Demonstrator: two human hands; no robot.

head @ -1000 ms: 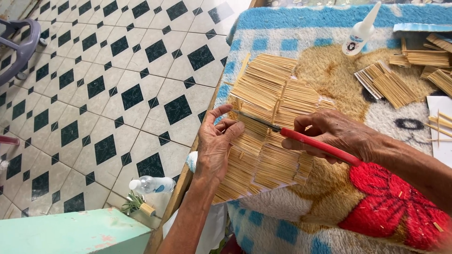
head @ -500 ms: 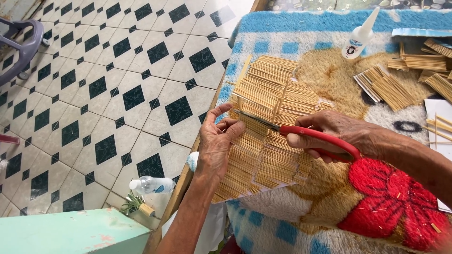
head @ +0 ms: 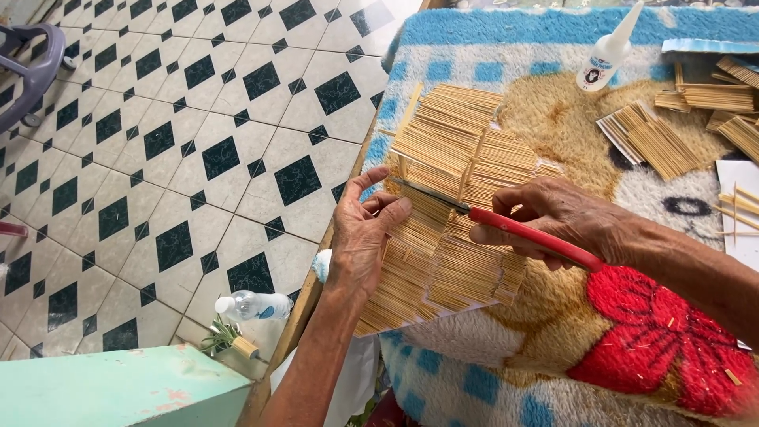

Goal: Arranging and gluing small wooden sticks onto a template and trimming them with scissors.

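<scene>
Right hand is wrapped around the red handles of the scissors, grip closed tight on them, and the metal blades point toward nine o'clock, lying across the stick panel. That panel is a big sheet of thin pale sticks laid side by side in overlapping rows, lying flat on the fuzzy blanket that covers the tabletop, right at its left edge. Left hand sits at the panel's nine o'clock side, palm pressing on the sticks, fingers curled over the edge just below the blade tips, thumb sticking up toward twelve o'clock. Its grip is half-closed, pinning the panel rather than wrapping anything.

Up at one o'clock from the panel, a white glue bottle lies tilted on the blanket, nozzle aimed up and right. At three o'clock, well apart, smaller stick bundles are scattered, more near the right edge, beside a white paper sheet with loose sticks on it. Off the tabletop, at seven o'clock, a clear plastic bottle lies on the black-and-white tiled floor, next to a pale green box.
</scene>
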